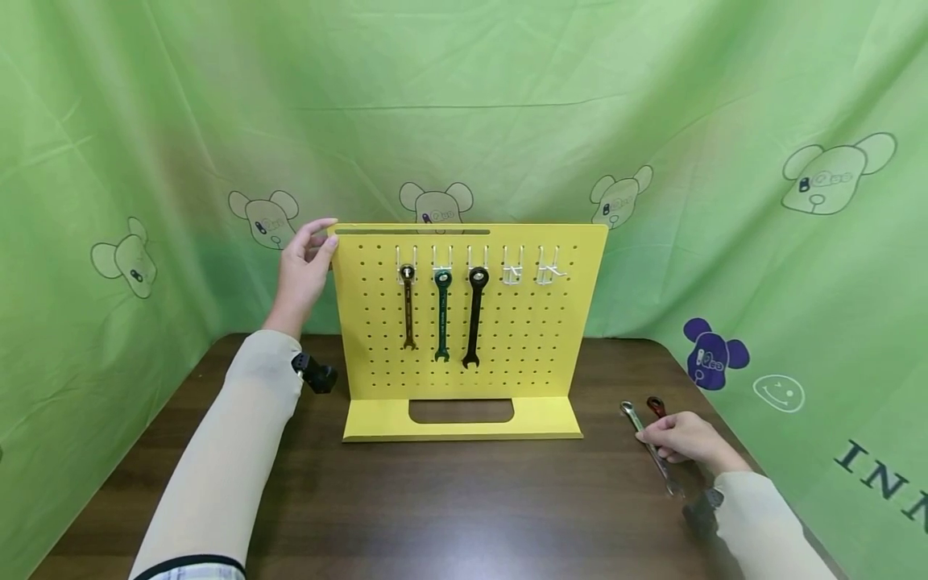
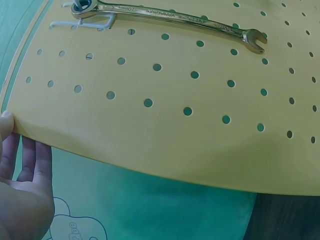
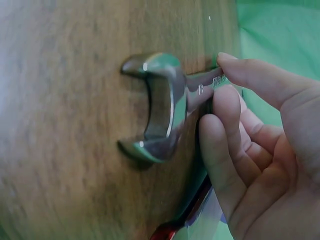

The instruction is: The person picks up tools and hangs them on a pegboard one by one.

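Note:
My left hand (image 1: 300,270) grips the upper left corner of a yellow pegboard (image 1: 529,338), thumb in front and fingers behind. Its upright panel rises from a flat base on the table. Between thumb and fingertips, my right hand (image 1: 689,439) pinches a silver combination wrench (image 1: 631,415) at the table's right side. The right wrist view shows its open end (image 3: 175,110) close over the wood. Beside it lies a red wrench (image 1: 656,406), partly hidden by that hand. A bronze-looking wrench (image 1: 408,314), a green wrench (image 1: 443,318) and a black wrench (image 1: 474,318) hang on the panel.
Two white hooks, one (image 1: 512,274) right of the black wrench and another (image 1: 548,274) farther right, carry nothing. The dark wooden table (image 1: 435,499) stands against a green curtain (image 1: 464,105) with printed mouse heads, which encloses the back and both sides.

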Available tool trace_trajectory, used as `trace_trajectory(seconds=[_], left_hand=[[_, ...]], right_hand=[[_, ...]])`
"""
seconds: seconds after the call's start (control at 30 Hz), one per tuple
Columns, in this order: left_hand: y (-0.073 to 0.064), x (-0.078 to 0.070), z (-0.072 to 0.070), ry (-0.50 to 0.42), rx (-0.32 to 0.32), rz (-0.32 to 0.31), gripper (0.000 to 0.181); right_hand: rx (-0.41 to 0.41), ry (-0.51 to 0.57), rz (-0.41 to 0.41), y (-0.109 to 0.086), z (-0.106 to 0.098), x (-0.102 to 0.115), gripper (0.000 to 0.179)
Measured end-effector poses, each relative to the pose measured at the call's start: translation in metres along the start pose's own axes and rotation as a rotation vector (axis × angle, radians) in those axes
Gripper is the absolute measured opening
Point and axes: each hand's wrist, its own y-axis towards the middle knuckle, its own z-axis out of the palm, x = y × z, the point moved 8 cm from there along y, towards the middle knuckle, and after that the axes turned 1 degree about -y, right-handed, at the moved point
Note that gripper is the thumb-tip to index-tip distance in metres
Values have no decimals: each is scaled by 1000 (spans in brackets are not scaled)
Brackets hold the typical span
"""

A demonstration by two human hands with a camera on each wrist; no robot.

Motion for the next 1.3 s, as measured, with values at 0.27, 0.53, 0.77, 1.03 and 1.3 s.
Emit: trace_trajectory(seconds=[0.27, 0.53, 0.77, 1.03, 1.3], left_hand=[[0, -1, -1, 1, -2, 5, 34], [0, 0, -1, 2, -6, 13, 33], [0, 0, -1, 9, -11, 7, 34], [0, -1, -1, 15, -5, 4, 34], [-1, 0, -1, 10, -2, -2, 34]], right_hand=[[-14, -11, 28, 2, 1, -2, 25], [-9, -19, 43, 2, 1, -2, 27], [16, 1, 39, 3, 4, -2, 25], [31, 64, 42, 2, 9, 2, 24], [45, 73, 26, -1, 14, 8, 26]])
